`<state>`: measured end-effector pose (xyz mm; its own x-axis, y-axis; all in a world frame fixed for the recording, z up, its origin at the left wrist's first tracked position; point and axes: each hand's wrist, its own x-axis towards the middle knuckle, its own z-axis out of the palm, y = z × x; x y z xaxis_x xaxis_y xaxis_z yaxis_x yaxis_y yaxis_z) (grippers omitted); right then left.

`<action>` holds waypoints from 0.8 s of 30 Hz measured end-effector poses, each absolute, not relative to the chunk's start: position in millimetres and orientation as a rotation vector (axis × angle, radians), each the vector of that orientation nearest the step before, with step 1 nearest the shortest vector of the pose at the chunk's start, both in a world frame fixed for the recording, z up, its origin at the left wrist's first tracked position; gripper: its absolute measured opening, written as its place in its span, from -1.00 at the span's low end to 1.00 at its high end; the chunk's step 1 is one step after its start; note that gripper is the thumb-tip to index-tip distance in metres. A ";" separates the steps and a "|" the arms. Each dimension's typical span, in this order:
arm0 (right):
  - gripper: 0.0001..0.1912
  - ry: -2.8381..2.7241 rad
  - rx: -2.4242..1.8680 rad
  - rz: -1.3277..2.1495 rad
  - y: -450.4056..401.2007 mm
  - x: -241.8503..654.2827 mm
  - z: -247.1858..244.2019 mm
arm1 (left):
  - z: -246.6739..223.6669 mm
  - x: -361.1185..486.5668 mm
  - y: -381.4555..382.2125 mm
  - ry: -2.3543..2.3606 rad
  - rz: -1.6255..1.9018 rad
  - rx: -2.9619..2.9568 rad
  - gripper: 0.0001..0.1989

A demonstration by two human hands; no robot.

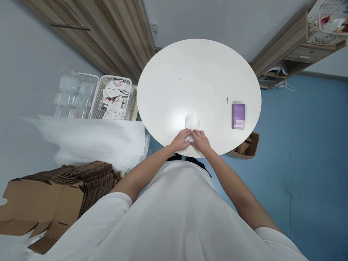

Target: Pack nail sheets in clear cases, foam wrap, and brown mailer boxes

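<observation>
At the near edge of the round white table (198,72), both hands are on a small folded white wrapping sheet (192,122), soft and slightly see-through. My left hand (181,140) grips its left side with bent fingers. From the right, my right hand (200,140) closes on the same sheet, its fingertips almost meeting those of the left. The far end of the sheet sticks out beyond the fingers and lies on the tabletop. Whether anything is wrapped inside, I cannot make out.
A purple box-like item (238,116), blurred, lies on the table's right. Left of the table are large white sheets (108,139), a basket of printed packets (130,105), clear plastic boxes (69,84) and flattened cardboard boxes (35,199). An open carton (252,146) stands below right.
</observation>
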<state>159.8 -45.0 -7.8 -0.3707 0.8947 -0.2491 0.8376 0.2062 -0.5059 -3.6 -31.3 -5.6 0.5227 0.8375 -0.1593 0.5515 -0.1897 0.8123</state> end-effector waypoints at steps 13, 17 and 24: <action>-0.58 -2.533 -1.685 0.846 -36.6 155.2 1.2 | -9.9 -22.1 -25.2 1.059 0.357 2.004 -0.40; -0.58 -2.583 -1.630 0.836 -47.0 152.3 11.4 | -2.5 -24.0 -29.1 1.108 0.318 1.917 -0.54; -0.65 -2.450 -1.586 0.919 -61.2 154.5 16.7 | 5.9 -29.5 -39.4 1.122 0.428 1.664 -0.73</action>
<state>154.5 -61.2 16.7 -0.4599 0.8534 -0.2453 0.8042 0.2832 -0.5226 -29.5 -39.4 5.9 0.4989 0.8336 -0.2370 0.4635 -0.0256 0.8857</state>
